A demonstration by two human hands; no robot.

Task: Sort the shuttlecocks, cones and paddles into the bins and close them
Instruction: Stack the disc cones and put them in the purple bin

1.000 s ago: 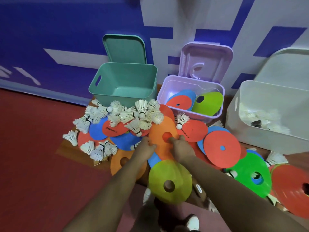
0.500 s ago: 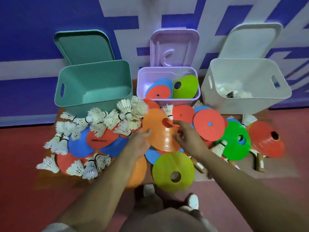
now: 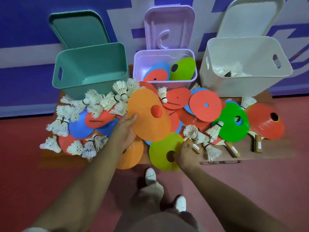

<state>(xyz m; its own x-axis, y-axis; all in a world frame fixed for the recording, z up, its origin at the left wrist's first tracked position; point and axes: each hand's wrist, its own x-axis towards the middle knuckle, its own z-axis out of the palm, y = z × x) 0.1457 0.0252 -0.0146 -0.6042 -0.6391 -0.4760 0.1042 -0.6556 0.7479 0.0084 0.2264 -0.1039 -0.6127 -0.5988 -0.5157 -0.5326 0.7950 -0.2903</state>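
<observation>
— What has changed in the last half second?
— The right hand (image 3: 185,154) has left the orange cone (image 3: 148,118) and dropped to the yellow-green cone (image 3: 160,153) at the near edge of the worktop (image 3: 275,148). Before, both hands were on the orange one.
— So who has the orange cone?
— The left hand (image 3: 125,131) alone, with its thumb on top at the left rim and its fingers beneath. The cone is tilted up over the pile, in front of the lilac bin (image 3: 182,83).
— Is the right hand grasping?
— It lies on the yellow-green cone with fingertips at the centre hole. Whether it has closed on the cone, I cannot tell.
— And the rest?
— As before. The shuttlecocks (image 3: 93,101) are heaped on the left before the teal bin (image 3: 80,90), with more inside the white bin (image 3: 234,86). Blue, red and green cones stand in the lilac bin. The paddles (image 3: 231,148) lie under cones on the right, handles poking out.
— Any writing?
— There is black lettering on the red paddle faces on either side of the orange cone, but it is too small to read. The white stickers on the handles are illegible too.
</observation>
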